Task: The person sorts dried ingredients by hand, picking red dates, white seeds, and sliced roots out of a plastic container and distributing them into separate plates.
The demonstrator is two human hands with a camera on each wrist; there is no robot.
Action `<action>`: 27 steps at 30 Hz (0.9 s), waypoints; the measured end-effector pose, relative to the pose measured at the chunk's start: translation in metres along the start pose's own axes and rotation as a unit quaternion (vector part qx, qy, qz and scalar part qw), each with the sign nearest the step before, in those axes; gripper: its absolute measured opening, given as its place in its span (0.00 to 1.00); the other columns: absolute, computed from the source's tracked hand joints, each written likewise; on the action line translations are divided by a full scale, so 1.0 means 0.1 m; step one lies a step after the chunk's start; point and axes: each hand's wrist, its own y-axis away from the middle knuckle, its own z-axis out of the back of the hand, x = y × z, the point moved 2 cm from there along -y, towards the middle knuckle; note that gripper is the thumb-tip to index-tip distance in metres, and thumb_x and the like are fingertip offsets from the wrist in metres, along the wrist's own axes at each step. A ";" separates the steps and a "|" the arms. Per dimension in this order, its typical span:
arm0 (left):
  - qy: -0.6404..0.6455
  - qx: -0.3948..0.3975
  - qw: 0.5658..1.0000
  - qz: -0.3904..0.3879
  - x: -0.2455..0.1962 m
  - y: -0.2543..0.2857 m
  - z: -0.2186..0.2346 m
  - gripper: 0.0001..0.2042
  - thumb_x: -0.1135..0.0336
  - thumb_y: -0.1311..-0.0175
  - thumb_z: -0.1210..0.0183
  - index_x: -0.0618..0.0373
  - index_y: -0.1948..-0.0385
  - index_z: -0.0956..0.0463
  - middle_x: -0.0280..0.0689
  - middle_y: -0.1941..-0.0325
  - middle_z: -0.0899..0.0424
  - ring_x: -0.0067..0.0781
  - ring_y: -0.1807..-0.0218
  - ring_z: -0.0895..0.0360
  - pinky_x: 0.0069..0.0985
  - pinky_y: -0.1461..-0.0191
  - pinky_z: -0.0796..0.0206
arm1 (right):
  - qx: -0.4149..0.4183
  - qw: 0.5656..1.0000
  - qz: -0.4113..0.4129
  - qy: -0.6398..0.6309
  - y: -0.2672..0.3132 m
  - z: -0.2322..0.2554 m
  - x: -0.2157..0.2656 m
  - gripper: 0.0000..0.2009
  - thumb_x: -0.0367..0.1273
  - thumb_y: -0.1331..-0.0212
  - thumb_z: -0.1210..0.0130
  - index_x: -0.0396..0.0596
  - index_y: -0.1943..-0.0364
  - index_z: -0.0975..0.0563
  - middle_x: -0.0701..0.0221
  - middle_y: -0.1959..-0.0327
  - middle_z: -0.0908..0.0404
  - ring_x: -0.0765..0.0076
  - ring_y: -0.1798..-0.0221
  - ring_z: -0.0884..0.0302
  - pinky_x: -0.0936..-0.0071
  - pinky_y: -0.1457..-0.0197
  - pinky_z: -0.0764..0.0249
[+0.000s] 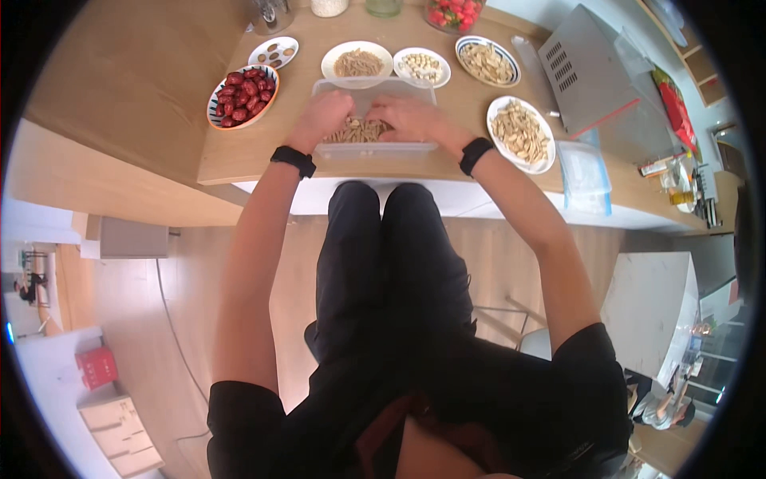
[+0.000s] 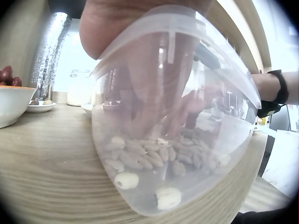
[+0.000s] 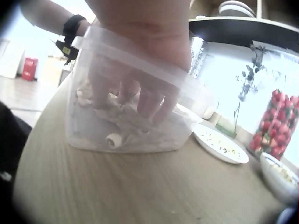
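Observation:
A translucent plastic box (image 1: 399, 147) stands near the front edge of the wooden counter, with elongated tan pieces (image 1: 355, 132) on its bottom. White seeds with holes, resembling lotus seeds (image 2: 168, 198), lie among them, seen through the wall in the left wrist view. My left hand (image 1: 325, 114) reaches over the box's left side, bent at the fingers; what it holds I cannot tell. From the right, my right hand (image 1: 407, 118) dips in. In the right wrist view its fingers (image 3: 149, 102) point downward, spread, into the pieces, blurred by the plastic.
Left of the box stands a bowl (image 1: 277, 86) of red dates, with a small plate (image 1: 254, 57) behind it. Behind the box are two plates of dried food; a patterned bowl (image 1: 460, 53) and a white oval plate (image 1: 544, 166) stand right. Strawberries (image 1: 453, 13) fill a jar farther back.

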 end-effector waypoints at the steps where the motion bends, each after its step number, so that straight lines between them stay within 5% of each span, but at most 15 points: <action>1: 0.001 0.010 1.000 -0.004 0.01 0.00 -0.03 0.08 0.74 0.55 0.34 0.55 0.70 0.18 0.42 0.63 0.17 0.46 0.55 0.20 0.41 0.53 0.28 | -0.001 1.000 -0.006 0.004 -0.03 -0.03 -0.04 0.20 0.37 0.48 0.37 0.52 0.50 0.23 0.62 0.46 0.26 0.51 0.42 0.28 0.56 0.42 0.30; 9: 0.011 0.021 1.000 0.000 0.01 0.00 0.01 0.07 0.75 0.47 0.43 0.58 0.67 0.19 0.45 0.60 0.17 0.49 0.53 0.21 0.42 0.52 0.29 | 0.046 0.996 -0.077 -0.005 -0.04 -0.06 -0.07 0.06 0.33 0.47 0.41 0.48 0.69 0.23 0.61 0.68 0.19 0.49 0.60 0.21 0.54 0.59 0.28; 11: 0.025 -0.011 0.999 -0.020 0.02 0.00 0.01 0.07 0.76 0.46 0.43 0.59 0.66 0.19 0.45 0.59 0.17 0.49 0.54 0.21 0.41 0.52 0.29 | -0.031 0.997 -0.067 -0.012 -0.08 -0.10 -0.13 0.04 0.31 0.45 0.44 0.46 0.72 0.25 0.59 0.71 0.19 0.46 0.63 0.21 0.54 0.61 0.29; 13: 0.035 -0.043 0.998 -0.043 0.01 -0.01 0.06 0.08 0.76 0.46 0.43 0.60 0.65 0.20 0.45 0.57 0.18 0.49 0.55 0.20 0.40 0.53 0.29 | -0.057 0.995 -0.065 -0.039 -0.07 -0.11 -0.17 0.04 0.31 0.44 0.45 0.46 0.71 0.24 0.59 0.70 0.19 0.46 0.62 0.21 0.53 0.60 0.28; 15: 0.187 -0.113 0.975 -0.050 -0.02 -0.01 0.14 0.08 0.78 0.46 0.43 0.61 0.64 0.21 0.44 0.57 0.19 0.49 0.56 0.20 0.37 0.53 0.28 | -0.090 0.992 -0.065 -0.067 -0.06 -0.08 -0.16 0.03 0.30 0.44 0.46 0.47 0.71 0.24 0.58 0.68 0.19 0.46 0.61 0.21 0.52 0.60 0.28; 18: 0.191 -0.112 0.974 -0.053 -0.05 -0.01 0.17 0.09 0.80 0.46 0.44 0.61 0.63 0.21 0.44 0.59 0.19 0.47 0.57 0.20 0.33 0.53 0.27 | -0.127 0.988 -0.065 -0.059 -0.02 -0.06 -0.14 0.04 0.30 0.44 0.47 0.46 0.70 0.24 0.57 0.68 0.18 0.46 0.61 0.21 0.52 0.59 0.27; 25: 0.160 -0.122 0.976 -0.084 -0.13 0.03 0.23 0.08 0.80 0.45 0.43 0.62 0.63 0.21 0.43 0.61 0.19 0.45 0.59 0.20 0.32 0.55 0.28 | -0.069 0.993 -0.084 0.047 -0.05 -0.15 -0.23 0.10 0.35 0.49 0.39 0.48 0.64 0.18 0.58 0.67 0.17 0.49 0.59 0.19 0.55 0.55 0.24; 27: 0.254 -0.093 0.963 -0.018 -0.14 0.03 0.27 0.08 0.78 0.43 0.45 0.62 0.62 0.21 0.45 0.59 0.18 0.46 0.57 0.19 0.35 0.52 0.28 | -0.087 0.993 -0.034 0.066 0.01 -0.12 -0.13 0.10 0.35 0.49 0.39 0.46 0.64 0.18 0.59 0.67 0.17 0.49 0.60 0.18 0.55 0.55 0.23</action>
